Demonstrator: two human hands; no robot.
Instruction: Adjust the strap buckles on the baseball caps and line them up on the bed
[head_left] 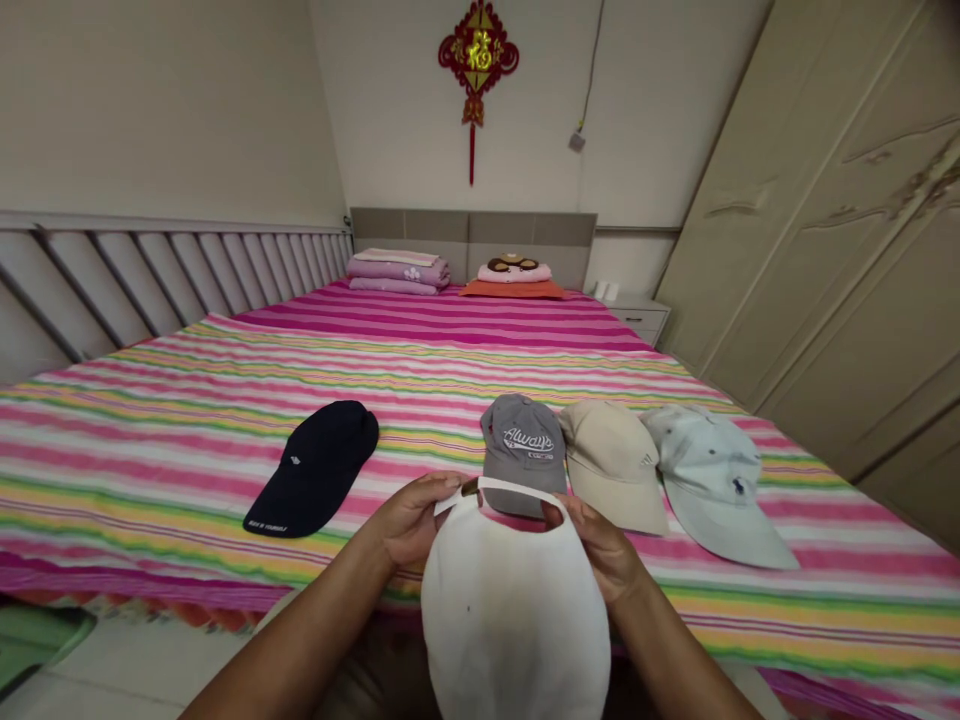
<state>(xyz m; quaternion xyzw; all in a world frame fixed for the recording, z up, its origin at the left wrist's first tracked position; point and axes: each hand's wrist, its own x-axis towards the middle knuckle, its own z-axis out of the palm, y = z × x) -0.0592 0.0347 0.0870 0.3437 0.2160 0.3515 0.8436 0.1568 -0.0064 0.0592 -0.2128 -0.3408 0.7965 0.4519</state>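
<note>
The left grip [416,520] and right grip [600,550] each pinch the back opening of a white cap [514,610], held over the near edge of the bed [150,500]. 4 other caps lie on the bed: 1 black cap [315,465] set apart, then a gray cap [523,440], a beige cap [611,465] and a pale blue cap [712,480] side by side.

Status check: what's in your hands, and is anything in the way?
Left hand, right hand: both on white cap, at its strap opening. Grey cap directly beyond, on striped bedspread.
</note>
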